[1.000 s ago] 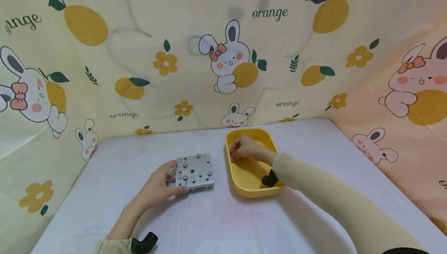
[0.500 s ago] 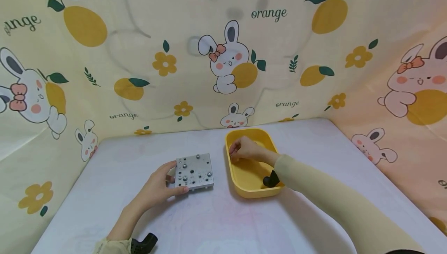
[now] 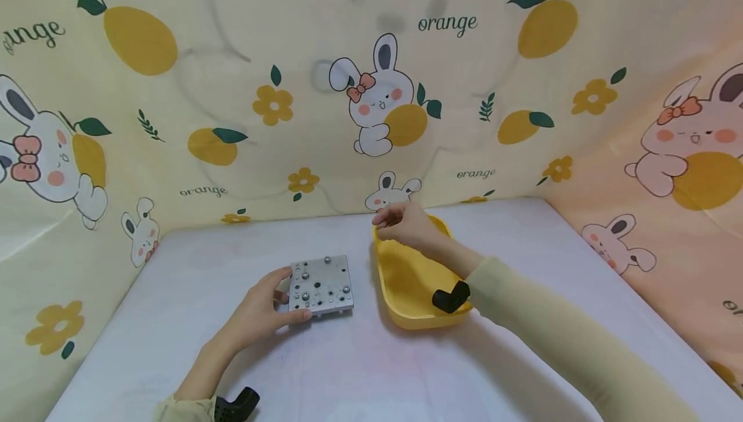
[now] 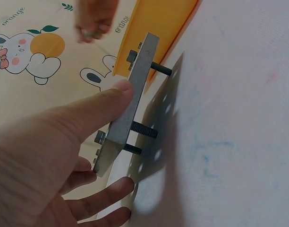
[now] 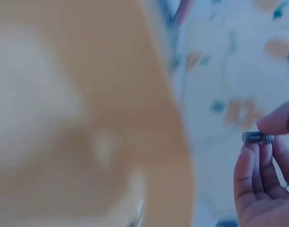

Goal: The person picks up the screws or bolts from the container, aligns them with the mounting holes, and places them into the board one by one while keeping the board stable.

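A square metal plate (image 3: 322, 283) with holes and several bolts (image 4: 144, 129) stands on the table, its bolt shanks sticking out underneath. My left hand (image 3: 255, 306) grips its left side, thumb on the near edge and fingers at the far left corner. Over the far left rim of a yellow tray (image 3: 400, 315) hovers my right hand (image 3: 407, 227). In the right wrist view it pinches a small threaded screw (image 5: 258, 137) between thumb and fingertips. Most of the screw's head end is hidden by the fingers.
A white table surface (image 3: 360, 370) runs around plate and tray. Patterned cloth (image 3: 273, 170) walls close off the back and sides. Black camera mounts (image 3: 453, 297) sit on both wrists; the right one hangs over the tray's near end. Small metal pieces in the tray are blurred.
My right hand has lifted up out of the tray and away toward its far left rim, with the screw in its fingers. The left hand and plate have stayed put.
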Demonstrator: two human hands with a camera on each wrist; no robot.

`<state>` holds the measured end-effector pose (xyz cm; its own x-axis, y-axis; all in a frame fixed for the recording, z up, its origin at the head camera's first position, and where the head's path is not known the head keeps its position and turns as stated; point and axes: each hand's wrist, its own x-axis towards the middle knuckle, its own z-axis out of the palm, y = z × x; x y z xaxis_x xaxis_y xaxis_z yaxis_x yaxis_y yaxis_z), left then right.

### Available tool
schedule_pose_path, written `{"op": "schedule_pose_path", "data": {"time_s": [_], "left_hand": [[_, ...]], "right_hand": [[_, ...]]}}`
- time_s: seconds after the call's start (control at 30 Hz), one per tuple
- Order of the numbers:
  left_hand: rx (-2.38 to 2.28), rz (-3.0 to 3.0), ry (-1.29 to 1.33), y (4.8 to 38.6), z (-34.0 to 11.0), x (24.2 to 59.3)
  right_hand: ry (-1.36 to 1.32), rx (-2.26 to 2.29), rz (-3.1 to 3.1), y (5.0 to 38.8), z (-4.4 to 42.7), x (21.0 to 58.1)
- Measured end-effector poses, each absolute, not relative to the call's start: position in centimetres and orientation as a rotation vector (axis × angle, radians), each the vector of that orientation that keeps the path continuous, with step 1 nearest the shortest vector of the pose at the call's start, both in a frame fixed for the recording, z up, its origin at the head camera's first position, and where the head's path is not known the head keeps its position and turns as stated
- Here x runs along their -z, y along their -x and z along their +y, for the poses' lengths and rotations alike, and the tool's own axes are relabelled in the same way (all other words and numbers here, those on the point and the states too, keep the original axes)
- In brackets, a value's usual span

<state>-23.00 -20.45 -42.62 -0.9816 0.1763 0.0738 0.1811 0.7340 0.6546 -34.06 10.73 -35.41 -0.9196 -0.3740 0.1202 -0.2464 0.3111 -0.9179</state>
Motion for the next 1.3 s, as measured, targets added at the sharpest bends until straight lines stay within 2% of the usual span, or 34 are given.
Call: {"op": "schedule_pose_path", "data": {"time_s": [0.17,0.4,0.57,0.73,1.3], "left_hand": [[1.107,-2.927,0.315,22.8,-20.5,42.4],[1.142,-2.935,0.328,22.8,-20.8,42.4],[1.157,-2.923,0.346,23.2,-20.7,42.8],[1.161,-2.915,0.354,23.2,-20.6,42.9],[1.183,-2.926,0.330,23.0,-20.8,42.7]], "right_hand": [[0.520,1.914,2.346,29.7,7.0,35.0],[0.341,2.131,2.298,26.2,1.8,38.2],[0.241,2.145,2.362,25.9,0.0,40.1],[0.294,2.059,2.437,26.2,-0.6,41.5],[0.337,1.922,2.522,27.0,-1.3,42.6]]}}
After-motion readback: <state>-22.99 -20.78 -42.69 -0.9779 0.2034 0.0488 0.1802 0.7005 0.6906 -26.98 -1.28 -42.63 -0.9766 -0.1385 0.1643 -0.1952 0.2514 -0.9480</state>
